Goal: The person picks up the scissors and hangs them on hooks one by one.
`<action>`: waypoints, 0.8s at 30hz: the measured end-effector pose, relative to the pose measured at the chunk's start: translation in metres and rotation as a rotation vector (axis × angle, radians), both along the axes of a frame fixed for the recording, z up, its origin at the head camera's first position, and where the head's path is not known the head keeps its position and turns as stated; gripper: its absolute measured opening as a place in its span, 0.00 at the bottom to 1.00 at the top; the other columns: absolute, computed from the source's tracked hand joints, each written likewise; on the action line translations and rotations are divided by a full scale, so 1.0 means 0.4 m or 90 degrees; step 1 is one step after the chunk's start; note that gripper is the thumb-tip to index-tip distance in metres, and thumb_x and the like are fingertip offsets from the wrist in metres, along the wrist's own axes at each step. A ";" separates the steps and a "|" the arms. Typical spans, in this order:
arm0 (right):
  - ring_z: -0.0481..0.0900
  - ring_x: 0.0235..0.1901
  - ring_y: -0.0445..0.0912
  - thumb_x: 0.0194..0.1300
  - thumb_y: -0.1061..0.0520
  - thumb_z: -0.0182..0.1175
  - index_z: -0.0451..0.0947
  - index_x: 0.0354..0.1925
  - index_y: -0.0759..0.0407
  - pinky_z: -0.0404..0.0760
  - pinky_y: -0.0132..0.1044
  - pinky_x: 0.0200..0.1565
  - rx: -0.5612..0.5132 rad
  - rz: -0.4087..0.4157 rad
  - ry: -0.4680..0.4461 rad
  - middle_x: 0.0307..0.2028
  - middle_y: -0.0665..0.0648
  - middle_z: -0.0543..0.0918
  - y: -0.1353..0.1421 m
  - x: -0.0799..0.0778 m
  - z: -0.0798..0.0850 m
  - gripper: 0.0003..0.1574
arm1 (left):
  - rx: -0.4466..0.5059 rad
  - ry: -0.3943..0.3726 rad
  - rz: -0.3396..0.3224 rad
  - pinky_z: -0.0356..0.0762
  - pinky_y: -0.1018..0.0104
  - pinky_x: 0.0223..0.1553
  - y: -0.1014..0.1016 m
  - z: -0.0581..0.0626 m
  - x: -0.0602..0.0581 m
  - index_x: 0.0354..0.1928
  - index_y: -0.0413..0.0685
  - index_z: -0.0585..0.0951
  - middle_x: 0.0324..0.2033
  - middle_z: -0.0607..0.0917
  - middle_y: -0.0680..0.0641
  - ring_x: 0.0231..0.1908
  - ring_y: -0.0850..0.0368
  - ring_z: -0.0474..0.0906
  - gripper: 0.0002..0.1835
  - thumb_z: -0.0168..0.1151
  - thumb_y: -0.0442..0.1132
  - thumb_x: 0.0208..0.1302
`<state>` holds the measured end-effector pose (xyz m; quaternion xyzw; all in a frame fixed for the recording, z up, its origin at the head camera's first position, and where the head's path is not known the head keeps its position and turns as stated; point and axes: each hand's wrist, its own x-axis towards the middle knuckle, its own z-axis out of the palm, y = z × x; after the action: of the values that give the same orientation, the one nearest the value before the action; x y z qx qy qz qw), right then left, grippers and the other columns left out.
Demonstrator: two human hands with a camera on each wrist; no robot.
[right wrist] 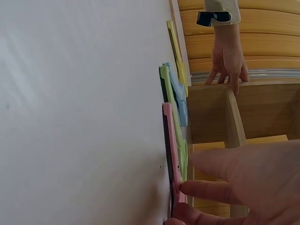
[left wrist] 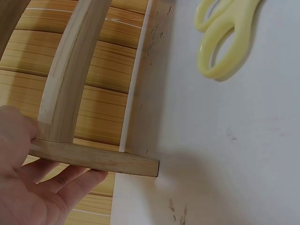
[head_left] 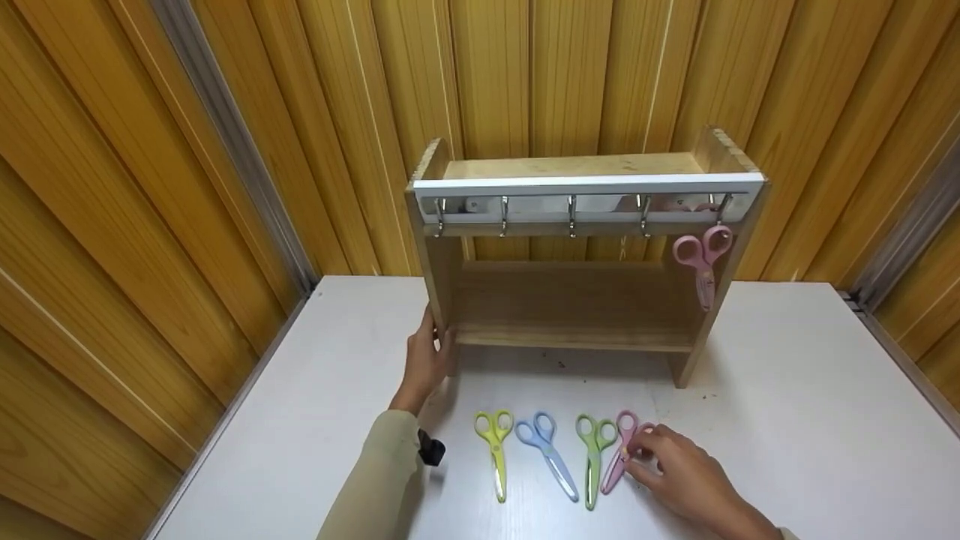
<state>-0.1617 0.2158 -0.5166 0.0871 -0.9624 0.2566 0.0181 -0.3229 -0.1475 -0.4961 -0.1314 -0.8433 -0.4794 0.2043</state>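
My left hand (head_left: 425, 364) grips the lower left side panel of a wooden rack (head_left: 574, 341), thumb inside and fingers outside, as the left wrist view shows. With its fingertips at the middle of a pair of pink scissors (head_left: 615, 471), my right hand (head_left: 686, 476) pinches them; they lie on the white table, partly hidden by the fingers. Just left of these are green scissors (head_left: 592, 457), then blue scissors (head_left: 551, 454) and yellow scissors (head_left: 495, 450), handles toward the rack. Another pair of pink scissors (head_left: 703, 266) hangs by a handle loop from the rack's rightmost hook (head_left: 722, 210).
A metal strip (head_left: 536, 214) with several hooks runs along the rack's upper front. The rack stands toward the back of the white table (head_left: 300, 427). Wood-patterned panels (head_left: 491, 67) rise behind and at both sides. A black wrist device (head_left: 430, 448) sits below my left sleeve.
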 end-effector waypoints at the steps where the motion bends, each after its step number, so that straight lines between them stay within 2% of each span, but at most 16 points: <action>1: 0.76 0.36 0.41 0.59 0.51 0.76 0.86 0.37 0.47 0.81 0.45 0.35 0.004 0.002 0.007 0.35 0.44 0.78 -0.001 0.000 -0.002 0.09 | 0.000 0.003 0.000 0.79 0.50 0.63 0.000 0.000 0.001 0.80 0.43 0.57 0.70 0.73 0.37 0.65 0.43 0.76 0.34 0.56 0.31 0.77; 7: 0.78 0.40 0.44 0.58 0.49 0.76 0.86 0.40 0.46 0.82 0.49 0.36 0.034 0.001 0.040 0.37 0.43 0.78 -0.006 0.008 -0.008 0.12 | -0.010 0.003 0.005 0.79 0.51 0.63 0.001 0.000 0.004 0.79 0.41 0.58 0.69 0.74 0.36 0.64 0.41 0.77 0.34 0.56 0.31 0.76; 11: 0.78 0.42 0.47 0.58 0.47 0.76 0.86 0.45 0.47 0.82 0.51 0.35 0.053 0.003 0.072 0.43 0.47 0.80 -0.010 0.017 -0.013 0.17 | -0.009 -0.012 0.009 0.78 0.52 0.64 0.001 0.003 0.004 0.79 0.42 0.57 0.70 0.73 0.37 0.65 0.42 0.76 0.34 0.57 0.32 0.77; 14: 0.77 0.41 0.47 0.58 0.45 0.76 0.86 0.47 0.46 0.82 0.49 0.35 0.062 0.007 0.089 0.46 0.50 0.80 -0.015 0.021 -0.018 0.19 | -0.005 -0.014 0.007 0.78 0.52 0.64 0.000 0.005 0.004 0.80 0.42 0.57 0.70 0.73 0.37 0.65 0.42 0.76 0.34 0.56 0.32 0.77; 24: 0.77 0.41 0.50 0.57 0.38 0.75 0.84 0.49 0.46 0.82 0.50 0.34 0.104 0.005 0.071 0.49 0.56 0.79 -0.023 0.016 -0.025 0.25 | -0.009 -0.015 0.005 0.78 0.51 0.64 -0.001 0.000 -0.001 0.79 0.42 0.57 0.71 0.73 0.37 0.65 0.42 0.76 0.34 0.56 0.32 0.77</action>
<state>-0.1551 0.2067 -0.5268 0.1064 -0.9772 0.1724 0.0633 -0.3234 -0.1481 -0.4960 -0.1240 -0.8495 -0.4742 0.1954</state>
